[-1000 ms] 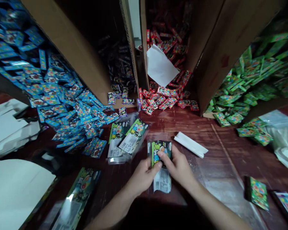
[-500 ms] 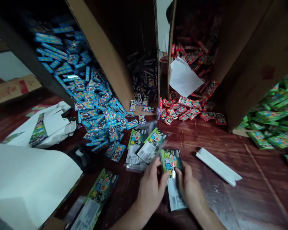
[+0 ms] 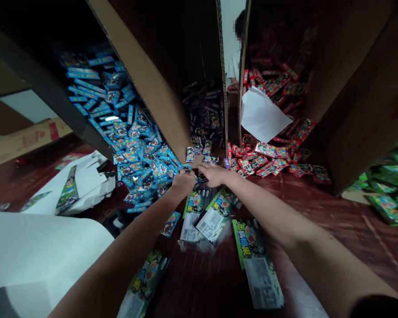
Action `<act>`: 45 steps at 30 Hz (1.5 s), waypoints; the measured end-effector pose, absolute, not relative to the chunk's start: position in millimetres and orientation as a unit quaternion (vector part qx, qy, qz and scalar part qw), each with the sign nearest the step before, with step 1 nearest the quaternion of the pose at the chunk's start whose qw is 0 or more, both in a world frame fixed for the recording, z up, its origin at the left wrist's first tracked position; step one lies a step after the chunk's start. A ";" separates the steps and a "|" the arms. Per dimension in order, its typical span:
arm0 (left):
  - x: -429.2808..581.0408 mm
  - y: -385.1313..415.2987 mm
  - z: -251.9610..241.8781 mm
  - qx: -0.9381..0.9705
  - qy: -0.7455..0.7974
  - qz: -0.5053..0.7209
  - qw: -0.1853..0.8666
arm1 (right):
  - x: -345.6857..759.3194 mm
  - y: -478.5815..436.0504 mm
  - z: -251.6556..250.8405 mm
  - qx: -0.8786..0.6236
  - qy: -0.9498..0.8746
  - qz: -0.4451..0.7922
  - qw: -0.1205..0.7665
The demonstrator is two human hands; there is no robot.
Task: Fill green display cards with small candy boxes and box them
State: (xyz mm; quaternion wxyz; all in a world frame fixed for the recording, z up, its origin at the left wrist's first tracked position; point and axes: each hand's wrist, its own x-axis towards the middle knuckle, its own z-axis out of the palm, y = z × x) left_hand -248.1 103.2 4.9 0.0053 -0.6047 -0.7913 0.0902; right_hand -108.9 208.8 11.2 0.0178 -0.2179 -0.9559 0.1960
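The dark red table [image 3: 347, 218] bears printed packs [image 3: 259, 265] and blue packets [image 3: 141, 170].

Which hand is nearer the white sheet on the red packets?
Right. In the picture, the right hand is below and left of the white sheet; the left hand is farther left, beside the blue packets.

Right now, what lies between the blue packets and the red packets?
In the head view, dark purple packets lie there, in and at the mouth of a cardboard box. The right hand is there too.
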 end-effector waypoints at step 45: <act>59.0 10.8 -28.6 -0.822 -0.488 -0.148 -0.252 | 300.9 13.8 -55.6 -0.437 -0.855 0.235 0.150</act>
